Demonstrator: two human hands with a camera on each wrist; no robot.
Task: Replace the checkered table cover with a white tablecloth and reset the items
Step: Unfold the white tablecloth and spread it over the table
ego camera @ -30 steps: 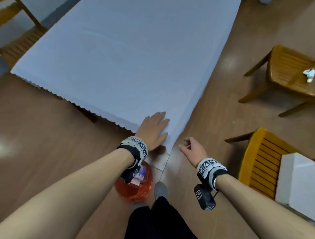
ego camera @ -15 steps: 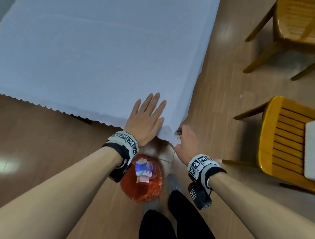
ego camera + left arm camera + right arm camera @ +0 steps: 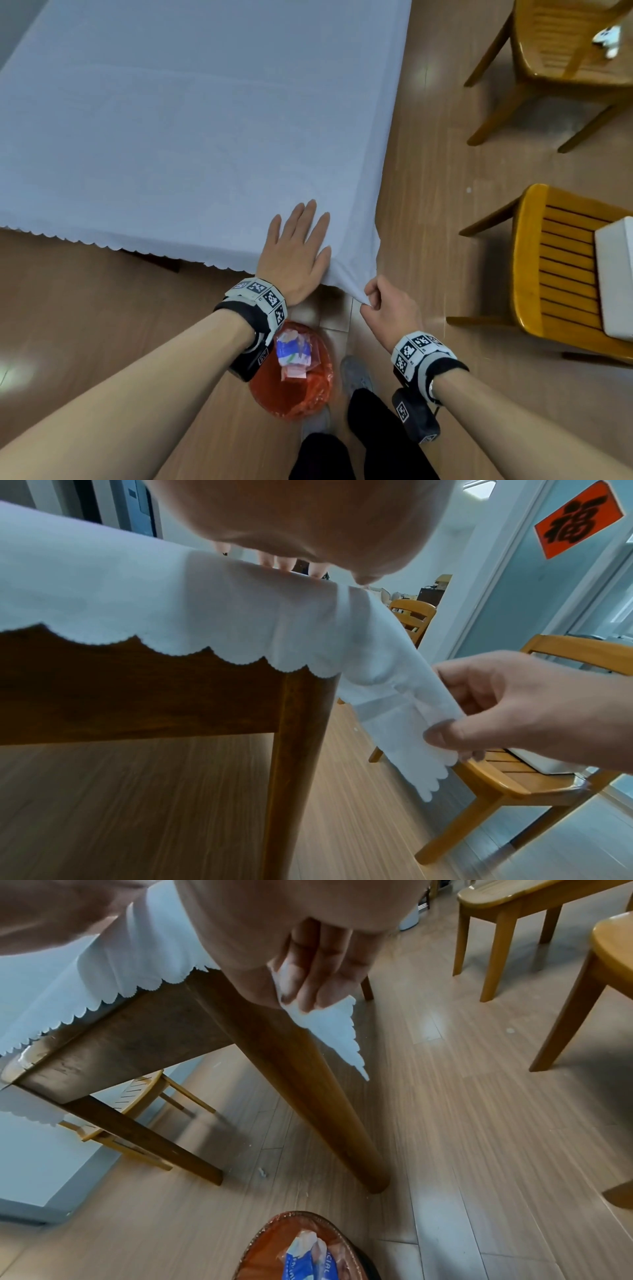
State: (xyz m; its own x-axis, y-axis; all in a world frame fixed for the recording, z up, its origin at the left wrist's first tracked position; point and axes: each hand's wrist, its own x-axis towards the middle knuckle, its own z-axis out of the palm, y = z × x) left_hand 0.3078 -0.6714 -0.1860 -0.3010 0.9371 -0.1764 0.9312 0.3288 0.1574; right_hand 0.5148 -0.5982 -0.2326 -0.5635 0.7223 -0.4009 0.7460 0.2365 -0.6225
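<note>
A white tablecloth (image 3: 191, 130) with a scalloped hem (image 3: 178, 650) covers the wooden table. My left hand (image 3: 294, 246) lies flat with straight fingers on the cloth at the near right corner of the table top. My right hand (image 3: 376, 305) pinches the hanging corner of the tablecloth (image 3: 421, 723) just below that corner, thumb against curled fingers (image 3: 308, 985). The cloth's tip (image 3: 346, 1039) hangs free beside the table leg (image 3: 308, 1085). No checkered cover is in view.
A red-lined bin (image 3: 294, 373) holding wrappers stands on the wood floor by my feet. Two yellow wooden chairs (image 3: 561, 270) (image 3: 565, 58) stand to the right; the nearer bears a white box (image 3: 616, 277). Another chair (image 3: 137, 1104) sits beyond the table.
My right hand moved in from the floor side, took the hanging corner of the cloth and now pinches it. My left hand slid further onto the table corner and stays flat.
</note>
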